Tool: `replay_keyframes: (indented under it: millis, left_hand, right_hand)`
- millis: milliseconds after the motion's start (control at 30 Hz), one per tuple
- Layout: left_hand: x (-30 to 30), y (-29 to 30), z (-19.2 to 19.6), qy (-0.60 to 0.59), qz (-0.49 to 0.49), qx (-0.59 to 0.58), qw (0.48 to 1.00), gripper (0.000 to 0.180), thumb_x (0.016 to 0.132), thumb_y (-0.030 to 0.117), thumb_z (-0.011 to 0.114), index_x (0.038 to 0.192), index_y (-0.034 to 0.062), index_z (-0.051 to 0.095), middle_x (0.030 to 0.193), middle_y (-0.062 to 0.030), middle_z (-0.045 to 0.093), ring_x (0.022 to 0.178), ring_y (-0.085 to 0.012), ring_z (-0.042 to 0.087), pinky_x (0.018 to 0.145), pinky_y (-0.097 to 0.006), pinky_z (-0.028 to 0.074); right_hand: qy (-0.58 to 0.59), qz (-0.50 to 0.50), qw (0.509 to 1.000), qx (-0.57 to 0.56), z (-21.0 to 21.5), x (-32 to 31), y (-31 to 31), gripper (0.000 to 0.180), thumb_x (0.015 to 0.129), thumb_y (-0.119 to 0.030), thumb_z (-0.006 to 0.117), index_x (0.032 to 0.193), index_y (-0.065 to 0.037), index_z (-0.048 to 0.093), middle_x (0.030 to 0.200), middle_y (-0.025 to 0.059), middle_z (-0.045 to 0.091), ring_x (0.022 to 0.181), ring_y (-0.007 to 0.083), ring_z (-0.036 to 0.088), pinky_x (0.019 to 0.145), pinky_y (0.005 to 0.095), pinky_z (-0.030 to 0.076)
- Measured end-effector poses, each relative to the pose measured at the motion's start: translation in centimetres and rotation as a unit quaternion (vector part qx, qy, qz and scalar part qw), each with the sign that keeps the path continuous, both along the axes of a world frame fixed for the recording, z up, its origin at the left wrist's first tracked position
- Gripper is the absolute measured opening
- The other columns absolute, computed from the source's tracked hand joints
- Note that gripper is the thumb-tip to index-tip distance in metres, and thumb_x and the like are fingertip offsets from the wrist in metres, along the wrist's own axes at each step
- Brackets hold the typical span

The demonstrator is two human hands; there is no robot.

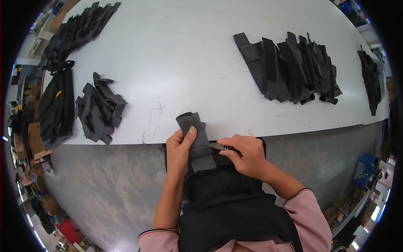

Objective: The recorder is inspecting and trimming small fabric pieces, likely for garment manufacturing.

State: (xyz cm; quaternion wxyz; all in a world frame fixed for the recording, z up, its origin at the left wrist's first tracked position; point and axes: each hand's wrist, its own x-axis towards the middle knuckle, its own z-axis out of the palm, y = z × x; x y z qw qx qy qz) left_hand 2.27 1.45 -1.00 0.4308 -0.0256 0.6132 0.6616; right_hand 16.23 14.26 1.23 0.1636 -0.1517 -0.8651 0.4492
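My left hand [178, 151] grips a folded dark grey fabric piece [202, 149], thumb on top, just over the table's near edge. Frayed threads stick out at the fabric's upper end. In my right hand [247, 154] is a pair of small thread snips [218, 146]. Their metal blades point left and lie against or very near the right side of the fabric. Whether the blades touch it I cannot tell. The fingers of my right hand are wrapped round the handle and hide most of it.
A pile of dark fabric pieces [289, 69] lies on the white table [176, 50] at the right. At the left are a smaller heap [98, 109], a black bag [56, 105] and a long row of pieces [79, 31]. Another dark bundle [371, 82] rests far right. Loose threads dot the tabletop.
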Motion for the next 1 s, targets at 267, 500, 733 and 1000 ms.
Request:
replay_keyframes:
  millis: [267,500,733,1000]
  left_hand:
    - [-0.1,-0.2,-0.4,-0.056,0.031,0.028,0.998,0.025,0.091,0.023,0.061,0.096,-0.0003,0.066,0.085,-0.0037,0.066,0.072,-0.0074,0.059,0.063,-0.022,0.048]
    - [0.1,-0.7,-1.0,-0.077,0.067,0.068,0.992,0.026,0.092,0.025,0.058,0.1,0.0003,0.061,0.09,-0.0067,0.066,0.074,-0.0113,0.063,0.065,-0.024,0.051]
    - [0.4,-0.3,-0.3,-0.077,0.076,0.082,0.991,0.027,0.091,0.027,0.061,0.096,0.0007,0.063,0.086,-0.0038,0.066,0.073,-0.0076,0.06,0.064,-0.022,0.049]
    - [0.2,-0.4,0.6,0.022,0.017,0.041,0.999,0.024,0.089,0.02,0.063,0.1,-0.0015,0.066,0.087,-0.0023,0.066,0.077,-0.0066,0.057,0.07,-0.022,0.045]
  right_hand:
    - [0.033,-0.037,0.997,-0.063,-0.9,-0.2,-0.4,0.024,0.075,-0.009,0.071,0.098,-0.006,0.063,0.072,0.0059,0.06,0.059,0.0203,0.059,0.052,0.0283,0.044]
    - [0.032,-0.038,0.98,-0.193,0.0,-0.5,-1.2,0.031,0.074,-0.004,0.072,0.103,-0.003,0.062,0.077,0.0063,0.062,0.062,0.0159,0.058,0.056,0.0247,0.045]
    - [0.014,0.006,0.988,-0.153,-0.6,-0.5,-1.2,0.032,0.073,-0.006,0.073,0.103,-0.007,0.062,0.075,0.0073,0.06,0.06,0.0185,0.059,0.054,0.0273,0.046]
    - [0.01,0.038,0.993,0.107,1.6,-1.0,-0.1,0.027,0.071,-0.007,0.068,0.097,-0.008,0.061,0.073,0.0036,0.056,0.063,0.019,0.058,0.058,0.0302,0.043]
